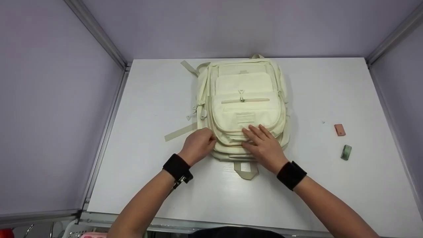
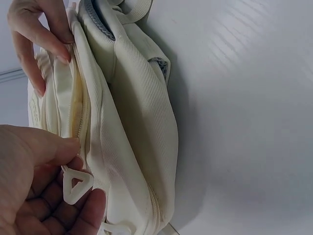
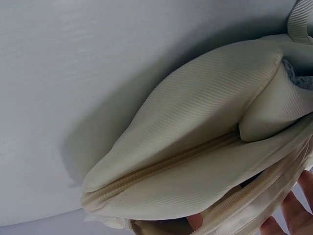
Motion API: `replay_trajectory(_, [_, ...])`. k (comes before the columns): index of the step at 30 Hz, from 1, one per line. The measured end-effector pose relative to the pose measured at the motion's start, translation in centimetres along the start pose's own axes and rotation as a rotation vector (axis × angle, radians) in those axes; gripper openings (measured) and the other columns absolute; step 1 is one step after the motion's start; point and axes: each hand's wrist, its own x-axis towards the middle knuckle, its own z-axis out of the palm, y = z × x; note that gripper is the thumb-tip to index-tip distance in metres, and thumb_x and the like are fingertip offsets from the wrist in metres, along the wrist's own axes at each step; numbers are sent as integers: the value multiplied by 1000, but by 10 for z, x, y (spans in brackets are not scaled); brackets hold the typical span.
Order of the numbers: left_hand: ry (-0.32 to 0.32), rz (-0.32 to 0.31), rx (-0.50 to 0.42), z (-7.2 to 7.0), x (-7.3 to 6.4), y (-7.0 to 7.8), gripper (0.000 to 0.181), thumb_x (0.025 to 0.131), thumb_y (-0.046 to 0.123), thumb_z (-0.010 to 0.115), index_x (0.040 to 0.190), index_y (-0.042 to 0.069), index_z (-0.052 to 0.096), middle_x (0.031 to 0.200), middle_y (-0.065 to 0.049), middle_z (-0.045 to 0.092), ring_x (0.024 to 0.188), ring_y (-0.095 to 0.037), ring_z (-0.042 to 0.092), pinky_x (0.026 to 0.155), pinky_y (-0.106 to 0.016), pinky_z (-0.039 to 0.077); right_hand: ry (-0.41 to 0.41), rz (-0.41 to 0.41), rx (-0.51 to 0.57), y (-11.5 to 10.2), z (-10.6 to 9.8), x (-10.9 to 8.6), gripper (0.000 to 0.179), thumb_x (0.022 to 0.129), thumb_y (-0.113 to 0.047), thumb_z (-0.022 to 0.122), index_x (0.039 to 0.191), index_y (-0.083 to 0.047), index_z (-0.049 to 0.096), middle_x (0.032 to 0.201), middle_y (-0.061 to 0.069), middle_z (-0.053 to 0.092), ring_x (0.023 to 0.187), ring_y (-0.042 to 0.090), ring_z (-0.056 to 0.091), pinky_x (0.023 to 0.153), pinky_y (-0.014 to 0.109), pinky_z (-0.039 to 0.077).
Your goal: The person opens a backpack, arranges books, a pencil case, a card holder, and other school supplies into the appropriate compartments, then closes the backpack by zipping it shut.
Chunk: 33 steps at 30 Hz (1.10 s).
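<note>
A cream backpack (image 1: 246,82) lies front side up on the white table, its top handle (image 1: 246,174) toward the person. My left hand (image 1: 199,142) is at its lower left edge. In the left wrist view, the left thumb and fingers pinch a zipper pull, whose triangular tab (image 2: 78,187) hangs over the fingers. Above that hand the pocket zipper (image 2: 78,110) is parted, showing pale yellow lining. My right hand (image 1: 264,149) rests on the front near the handle end, fingers extended and thumb at the pocket's edge. In the right wrist view its fingers (image 3: 294,210) show beside the fabric.
To the right on the table (image 1: 317,191) lie a small pink item (image 1: 339,129) and a small green item (image 1: 346,152). Straps (image 1: 180,132) stick out from the backpack's left side. Panels stand at the back and both sides. A basket (image 1: 77,229) sits below the front edge.
</note>
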Motion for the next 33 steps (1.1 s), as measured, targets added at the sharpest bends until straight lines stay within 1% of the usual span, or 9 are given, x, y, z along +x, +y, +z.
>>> replay_trajectory(4, [-20,33,1,4,-3,6,13,93,10,69,81,14,65,76,4,56,69,-13,53,60,-31,45,9,-8,0,1,0,0,27,85,-1,78,110,-11,80,145,14,57,137,37,49,115,56,32])
replay_trajectory(7, [-31,37,0,7,-4,8,13,93,10,68,82,14,65,76,4,56,68,-13,53,60,-30,46,6,-7,-2,1,0,-1,27,85,-1,78,109,-12,80,146,14,57,138,37,49,115,56,32])
replay_trajectory(13, [-36,4,-15,9,-5,8,12,95,10,68,83,15,66,76,6,56,69,-12,52,61,-29,45,17,-7,16,1,0,-2,28,84,-1,80,111,-12,79,147,14,56,138,37,48,115,57,31])
replay_trajectory(18, [-29,-3,-13,7,-3,8,11,95,10,68,85,15,67,78,5,56,70,-11,53,61,-29,45,67,10,38,1,0,-4,18,89,-7,78,106,-11,76,146,13,57,137,37,50,116,57,30])
replay_trajectory(19, [-29,-5,-12,7,-3,8,10,95,10,68,85,14,67,78,5,56,70,-12,53,61,-29,45,78,14,34,1,-1,-5,15,90,-9,77,105,-11,75,146,13,57,137,37,50,116,58,30])
replay_trajectory(21, [-26,-9,-13,7,-3,7,10,94,10,68,85,14,67,78,5,56,70,-12,52,61,-30,45,98,28,20,2,-1,-7,14,90,-9,78,103,-10,73,146,14,57,136,36,51,116,58,29])
replay_trajectory(26, [-26,-25,-29,7,-3,6,11,95,11,67,84,14,65,78,5,54,69,-13,50,60,-29,42,118,72,-23,11,-7,-16,23,85,-7,83,103,-8,69,146,16,56,137,37,49,117,58,28])
replay_trajectory(28, [-23,-27,-30,8,-3,5,13,96,12,67,83,15,64,77,4,53,69,-13,49,60,-29,41,131,83,-32,15,-9,-20,23,85,-6,83,103,-8,69,146,16,56,137,37,50,116,58,29])
replay_trajectory(33, [-27,-24,-24,10,-4,6,17,96,15,68,80,16,61,75,5,52,67,-13,49,58,-29,40,143,88,-43,21,-11,-25,17,88,-7,78,102,-8,69,144,16,58,135,38,51,115,58,31])
